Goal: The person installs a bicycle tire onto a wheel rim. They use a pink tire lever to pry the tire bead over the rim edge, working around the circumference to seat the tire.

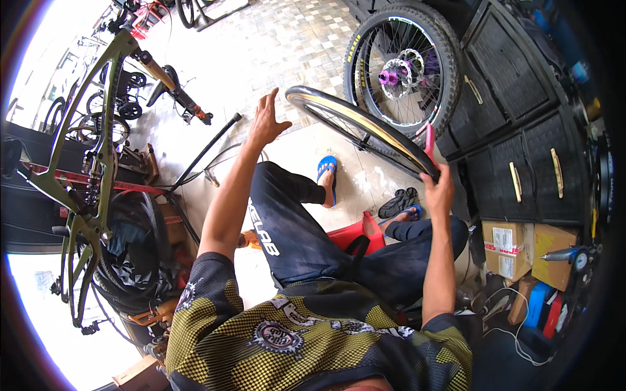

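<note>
Yellow-and-black patterned jersey fabric (313, 339) fills the lower edge, above dark trousers (293, 228). One bicycle wheel (362, 130), fitted with a tyre, is held up over the knees, tilted. Its near edge is clenched by the right hand (438, 193), where a pink tyre lever (430, 142) is wedged at the rim. The left hand (266, 120) is released, fingers spread, just beside the wheel's far edge without gripping it. A tyre-levering step is judged to be in hand (a firm hold on the far edge would be needed next). Counted: two wheels, the second (403, 68) leaning against a black cabinet (515, 111); two blue sandals (327, 171); one olive bike frame (98, 150).
</note>
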Tool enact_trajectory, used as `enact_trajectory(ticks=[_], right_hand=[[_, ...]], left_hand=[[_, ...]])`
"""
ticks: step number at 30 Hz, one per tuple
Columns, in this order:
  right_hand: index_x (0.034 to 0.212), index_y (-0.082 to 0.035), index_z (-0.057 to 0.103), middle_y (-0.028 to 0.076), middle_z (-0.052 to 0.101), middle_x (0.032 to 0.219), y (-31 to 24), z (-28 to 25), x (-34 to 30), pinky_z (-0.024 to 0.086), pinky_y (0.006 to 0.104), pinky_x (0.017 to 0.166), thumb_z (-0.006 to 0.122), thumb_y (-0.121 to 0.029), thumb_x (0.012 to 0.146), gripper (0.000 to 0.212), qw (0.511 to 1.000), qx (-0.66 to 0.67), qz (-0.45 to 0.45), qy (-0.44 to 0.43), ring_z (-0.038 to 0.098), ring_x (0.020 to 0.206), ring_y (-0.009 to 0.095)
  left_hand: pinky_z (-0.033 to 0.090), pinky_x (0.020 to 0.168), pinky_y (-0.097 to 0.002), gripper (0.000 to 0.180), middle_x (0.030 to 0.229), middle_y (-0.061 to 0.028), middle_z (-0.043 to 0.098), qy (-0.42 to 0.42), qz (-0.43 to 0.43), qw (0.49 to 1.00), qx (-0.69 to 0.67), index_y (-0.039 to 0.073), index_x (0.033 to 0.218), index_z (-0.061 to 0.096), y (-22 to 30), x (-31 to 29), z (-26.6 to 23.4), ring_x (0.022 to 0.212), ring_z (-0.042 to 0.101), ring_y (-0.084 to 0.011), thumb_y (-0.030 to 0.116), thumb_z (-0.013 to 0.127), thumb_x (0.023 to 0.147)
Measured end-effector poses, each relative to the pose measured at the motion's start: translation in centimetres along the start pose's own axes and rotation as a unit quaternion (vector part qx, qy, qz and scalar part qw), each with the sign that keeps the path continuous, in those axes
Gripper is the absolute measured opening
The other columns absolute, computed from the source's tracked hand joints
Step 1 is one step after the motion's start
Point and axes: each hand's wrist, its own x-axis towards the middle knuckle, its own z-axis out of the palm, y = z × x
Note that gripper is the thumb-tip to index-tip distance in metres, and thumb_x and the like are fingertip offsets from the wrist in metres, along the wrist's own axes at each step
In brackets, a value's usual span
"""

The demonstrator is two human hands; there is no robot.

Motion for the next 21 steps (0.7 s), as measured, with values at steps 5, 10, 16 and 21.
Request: enact_trajectory(ticks=[5, 10, 16, 21], right_hand=[[0.124, -0.003, 0.059, 0.020, 0.071, 0.111, 4.9, -4.4, 0.1, 0.051, 0.0465, 0.092, 0.082, -0.028, 0.093, 0.046, 0.999, -0.040, -0.003, -0.037, 0.068, 0.106, 0.041], [0.128, -0.004, 0.059, 0.018, 0.071, 0.115, 7.7, -6.5, -0.4, 0.052, 0.0439, 0.095, 0.082, -0.020, 0.093, 0.045, 0.995, -0.079, 0.026, -0.057, 0.068, 0.111, 0.037], [0.131, -0.005, 0.059, 0.021, 0.069, 0.123, 10.8, -7.5, -1.1, 0.050, 0.0460, 0.101, 0.080, -0.012, 0.091, 0.045, 0.994, -0.051, 0.065, -0.076, 0.065, 0.120, 0.041], [0.137, -0.005, 0.059, 0.022, 0.067, 0.129, 10.2, -8.5, 0.1, 0.050, 0.0459, 0.103, 0.075, -0.008, 0.094, 0.047, 0.960, -0.249, 0.086, -0.092, 0.064, 0.122, 0.043]], left_hand=[[0.045, 0.114, -0.0514, 0.083, 0.144, -0.0189, 0.058, -0.089, 0.181, 0.979, -0.010, 0.014, 0.144, 0.056, -0.4, 2.2, 1.5, 0.139, 0.052, -0.0419, 0.020, 0.097, 0.072], [0.057, 0.089, -0.0441, 0.047, 0.103, -0.0117, 0.073, -0.164, 0.160, 0.968, -0.106, 0.006, 0.118, 0.070, 2.2, 0.1, 2.9, 0.102, 0.072, -0.0344, 0.019, 0.093, 0.078], [0.057, 0.087, -0.0442, 0.043, 0.105, -0.0103, 0.071, -0.121, 0.172, 0.963, -0.170, 0.008, 0.114, 0.070, 6.6, -4.1, 1.0, 0.102, 0.068, -0.0346, 0.019, 0.091, 0.078], [0.052, 0.092, -0.0441, 0.043, 0.103, -0.0069, 0.067, -0.094, 0.193, 0.961, -0.172, 0.012, 0.114, 0.071, 9.8, -6.1, 0.7, 0.101, 0.064, -0.0321, 0.020, 0.090, 0.076]])
